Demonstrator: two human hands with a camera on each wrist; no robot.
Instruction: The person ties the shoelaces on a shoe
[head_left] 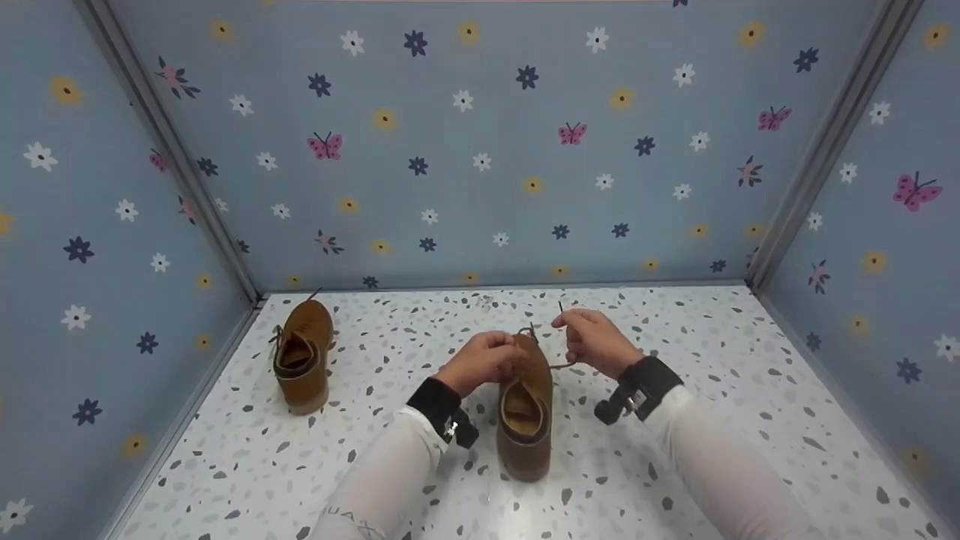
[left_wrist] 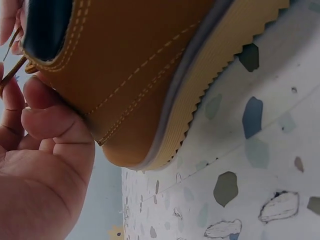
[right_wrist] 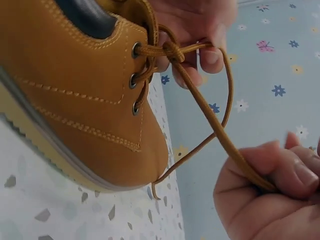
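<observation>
A tan lace-up shoe [head_left: 525, 442] stands on the floor between my hands, heel toward me and toe pointing away. My left hand [head_left: 484, 361] is at its lacing and pinches the brown shoelace close beside the knot [right_wrist: 173, 52]. From those fingers the lace's loose end [right_wrist: 229, 95] hangs down past the toe. To the right of the shoe, my right hand [head_left: 596, 341] grips the other lace strand [right_wrist: 212, 120], which runs taut from the knot into its curled fingers. Three eyelets [right_wrist: 133, 81] show on the shoe's side in the right wrist view.
A second tan shoe [head_left: 304, 390] stands to the left, farther from me, its lace sticking out at the side and toe. The floor [head_left: 405, 450] is white with grey specks. A blue flowered wall [head_left: 480, 150] rises behind, with side panels left and right.
</observation>
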